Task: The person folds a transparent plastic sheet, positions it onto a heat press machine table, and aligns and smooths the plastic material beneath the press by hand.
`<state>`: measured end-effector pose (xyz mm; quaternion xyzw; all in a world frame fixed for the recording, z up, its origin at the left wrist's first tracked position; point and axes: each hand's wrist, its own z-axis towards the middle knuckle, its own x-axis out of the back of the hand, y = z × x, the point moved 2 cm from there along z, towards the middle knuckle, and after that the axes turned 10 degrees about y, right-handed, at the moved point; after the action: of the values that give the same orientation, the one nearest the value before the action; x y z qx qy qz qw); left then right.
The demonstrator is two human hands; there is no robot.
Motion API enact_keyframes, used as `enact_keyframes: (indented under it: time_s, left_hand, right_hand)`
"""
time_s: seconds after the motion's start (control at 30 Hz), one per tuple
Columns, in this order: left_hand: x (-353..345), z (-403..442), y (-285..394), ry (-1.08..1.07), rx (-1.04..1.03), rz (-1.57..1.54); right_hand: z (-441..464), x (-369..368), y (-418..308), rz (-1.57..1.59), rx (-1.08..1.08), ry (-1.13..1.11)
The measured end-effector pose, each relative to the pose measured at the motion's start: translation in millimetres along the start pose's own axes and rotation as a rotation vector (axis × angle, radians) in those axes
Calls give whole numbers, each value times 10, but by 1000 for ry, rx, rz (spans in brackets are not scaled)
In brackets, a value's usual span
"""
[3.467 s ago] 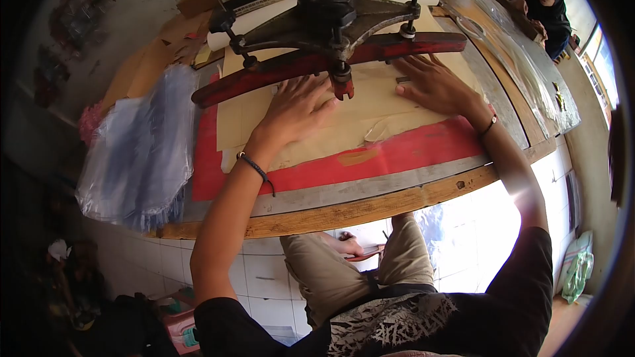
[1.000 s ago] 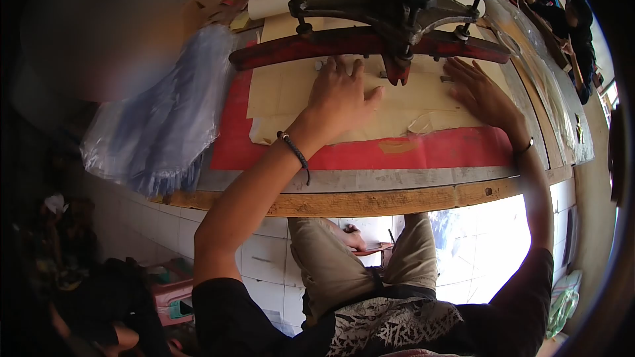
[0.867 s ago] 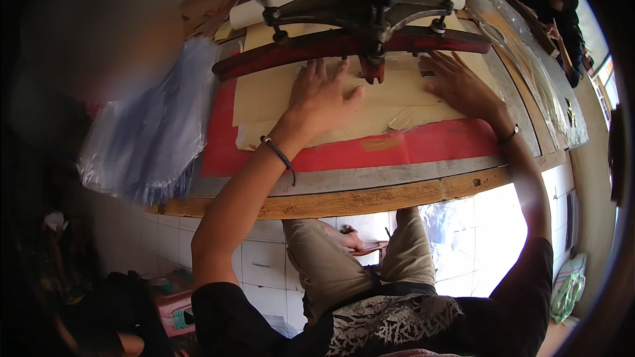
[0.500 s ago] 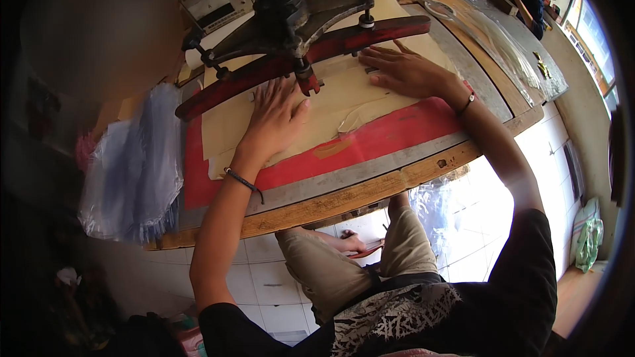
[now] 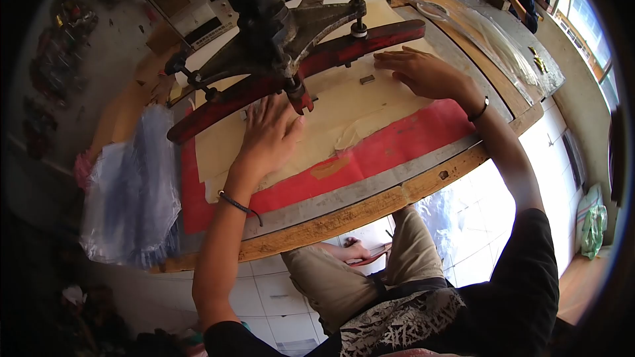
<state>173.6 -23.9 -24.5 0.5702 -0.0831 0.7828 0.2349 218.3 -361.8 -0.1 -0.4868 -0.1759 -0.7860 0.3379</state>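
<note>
Overhanging sheet: red bar | near: 2 hands | left: clear plastic

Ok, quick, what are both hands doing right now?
Left hand: open, spread over the tan sheet.
Right hand: open, holding nothing I can see.

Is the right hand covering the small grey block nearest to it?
No, the small grey block lies in plain view on the tan sheet, clear of the right hand's fingers.
</note>
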Motion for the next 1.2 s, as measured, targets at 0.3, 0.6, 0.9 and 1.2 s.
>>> enact_keyframes:
  time_s: [0.3, 0.6, 0.9, 1.2]
  left_hand:
    - [-11, -13, -16, 57, -30, -27]
    - [-30, -2, -53, 6, -17, -35]
    - [24, -66, 6, -40, -4, 18]
    - [152, -125, 111, -3, -19, 2]
  right_hand:
    - [54, 90, -178, 18, 20, -62]
    - [34, 9, -173, -24, -38, 26]
    - [67, 68, -207, -5, -158, -103]
    - [117, 16, -332, 50, 39, -49]
